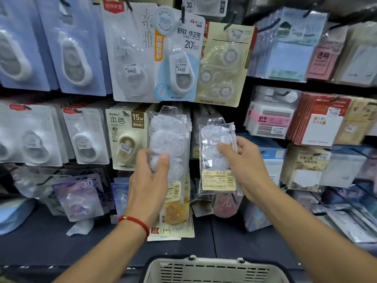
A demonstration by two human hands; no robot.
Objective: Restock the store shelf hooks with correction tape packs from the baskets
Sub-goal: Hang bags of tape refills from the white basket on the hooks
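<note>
My right hand (245,166) holds up a clear bag of white correction tapes (219,158) with a yellow barcode label, thumb across its front. My left hand (150,178) grips the lower part of a stack of the same clear packs (170,144) hanging on a middle-row hook. The loose pack sits just right of the hanging stack, its top hole below the upper row's cards. A red string bracelet (135,222) circles my left wrist.
Hooks full of carded correction tapes cover the wall, among them a blue-and-white card (179,58) above and a beige 15M card (127,137) to the left. Sticky-note packs (289,62) hang at right. A grey plastic basket (214,270) rim shows at the bottom edge.
</note>
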